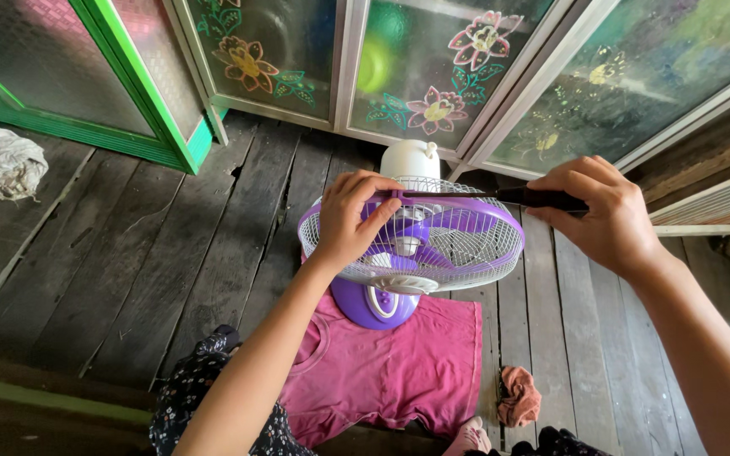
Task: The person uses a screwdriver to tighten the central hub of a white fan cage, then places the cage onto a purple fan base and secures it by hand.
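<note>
Gripping the purple rim of one fan (433, 245) with left hand (355, 221); right hand (606, 215) closed on one screwdriver (500, 197) reaching the rim's top. Standing on one pink shirt (399, 367) on plank floor (145, 253), glass doors (466, 67) close behind, open boards leftward.

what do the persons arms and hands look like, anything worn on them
Both arms are bare as far as the view shows: no sleeves, gloves, watch or bracelets. The left hand and right hand show no rings. Fingernails look short and unpainted.
</note>
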